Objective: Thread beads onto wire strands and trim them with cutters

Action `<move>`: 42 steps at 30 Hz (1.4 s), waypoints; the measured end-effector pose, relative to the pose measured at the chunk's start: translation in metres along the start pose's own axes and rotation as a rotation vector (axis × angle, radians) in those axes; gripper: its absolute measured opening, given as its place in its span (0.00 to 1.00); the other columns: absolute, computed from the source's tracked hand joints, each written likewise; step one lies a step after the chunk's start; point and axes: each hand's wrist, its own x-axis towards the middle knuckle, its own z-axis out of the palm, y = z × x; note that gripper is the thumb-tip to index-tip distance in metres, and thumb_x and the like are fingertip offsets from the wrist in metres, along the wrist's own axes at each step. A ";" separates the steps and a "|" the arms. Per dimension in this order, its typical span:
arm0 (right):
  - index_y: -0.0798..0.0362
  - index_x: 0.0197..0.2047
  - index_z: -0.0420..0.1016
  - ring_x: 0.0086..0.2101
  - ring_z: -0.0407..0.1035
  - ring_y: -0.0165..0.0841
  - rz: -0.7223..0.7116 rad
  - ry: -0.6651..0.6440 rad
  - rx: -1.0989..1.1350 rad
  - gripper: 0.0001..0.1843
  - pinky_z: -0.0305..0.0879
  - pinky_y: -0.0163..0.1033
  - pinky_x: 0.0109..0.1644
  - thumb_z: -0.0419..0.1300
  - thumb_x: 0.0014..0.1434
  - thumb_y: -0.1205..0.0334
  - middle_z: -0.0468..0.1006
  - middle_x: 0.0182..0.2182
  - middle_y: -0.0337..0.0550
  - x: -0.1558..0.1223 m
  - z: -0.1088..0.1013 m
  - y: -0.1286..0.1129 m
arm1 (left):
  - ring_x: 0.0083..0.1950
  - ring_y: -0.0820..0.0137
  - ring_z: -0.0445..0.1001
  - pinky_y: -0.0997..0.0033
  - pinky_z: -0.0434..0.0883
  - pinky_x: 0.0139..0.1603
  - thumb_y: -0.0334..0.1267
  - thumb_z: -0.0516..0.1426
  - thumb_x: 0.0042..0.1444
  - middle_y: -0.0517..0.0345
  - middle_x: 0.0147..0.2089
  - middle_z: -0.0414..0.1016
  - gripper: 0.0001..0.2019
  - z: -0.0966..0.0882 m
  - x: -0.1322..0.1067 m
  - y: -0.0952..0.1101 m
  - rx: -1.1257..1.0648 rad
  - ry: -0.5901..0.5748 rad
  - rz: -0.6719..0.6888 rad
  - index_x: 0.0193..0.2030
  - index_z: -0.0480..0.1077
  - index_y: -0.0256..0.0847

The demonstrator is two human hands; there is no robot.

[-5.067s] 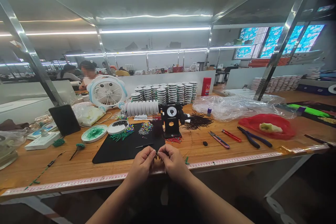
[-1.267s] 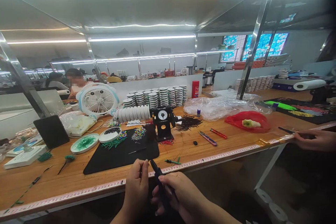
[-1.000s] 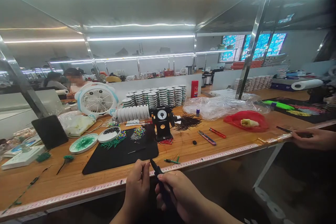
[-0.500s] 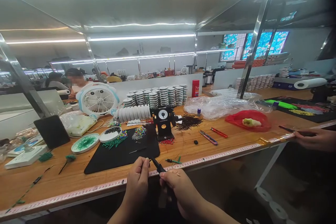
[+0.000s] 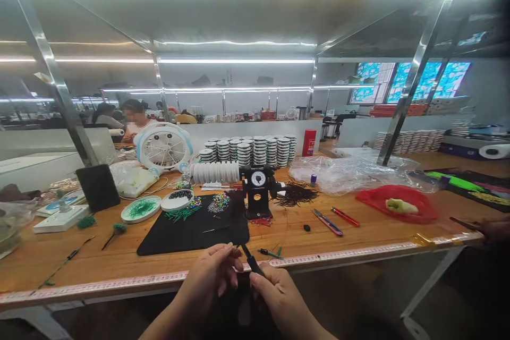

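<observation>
My left hand [image 5: 211,273] is above the table's front edge, thumb and forefinger pinched and the other fingers loosely curled. Something tiny shows at its fingertips, too small to name. Wrapped in my right hand [image 5: 277,292] is a slim dark tool [image 5: 253,264] with a thick handle; its kind is unclear. The tool's tip points up and left, close to my left fingertips. A black mat [image 5: 191,236] lies just beyond my hands. Right of it, near the edge, is a small dark-and-green piece [image 5: 270,253].
A black winder with a dial [image 5: 258,191] carries white spools [image 5: 215,172]. Around it are a dish of green bits [image 5: 141,209], a bead dish [image 5: 177,200], snips [image 5: 326,222], a red pen-like tool [image 5: 345,217] and a red bag [image 5: 370,196]. Another person's hand [image 5: 496,227] is at far right.
The camera view has swung left, so the table things sit further right. My left hand's lower fingers have loosened and spread. The dark tool remains in my right hand.
</observation>
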 end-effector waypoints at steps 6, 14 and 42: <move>0.56 0.26 0.69 0.27 0.58 0.31 -0.042 0.004 -0.008 0.16 0.55 0.34 0.33 0.51 0.57 0.54 0.66 0.23 0.40 -0.002 0.001 -0.002 | 0.19 0.79 0.63 0.81 0.45 0.14 0.42 0.58 0.48 0.61 0.24 0.67 0.11 0.000 0.000 0.002 -0.142 -0.062 -0.060 0.26 0.64 0.37; 0.59 0.25 0.71 0.26 0.60 0.30 0.037 -0.036 0.122 0.20 0.57 0.35 0.33 0.53 0.55 0.50 0.67 0.22 0.41 -0.003 0.000 0.004 | 0.21 0.78 0.61 0.77 0.56 0.20 0.44 0.51 0.57 0.61 0.26 0.66 0.11 -0.001 -0.006 0.000 0.399 0.064 0.290 0.30 0.65 0.40; 0.61 0.33 0.75 0.42 0.64 0.42 0.205 0.807 -1.259 0.19 0.57 0.42 0.47 0.47 0.59 0.57 0.70 0.37 0.56 -0.021 -0.200 0.017 | 0.22 0.78 0.55 0.81 0.54 0.21 0.47 0.59 0.49 0.67 0.21 0.58 0.12 -0.023 -0.003 -0.001 0.112 0.034 0.032 0.32 0.65 0.41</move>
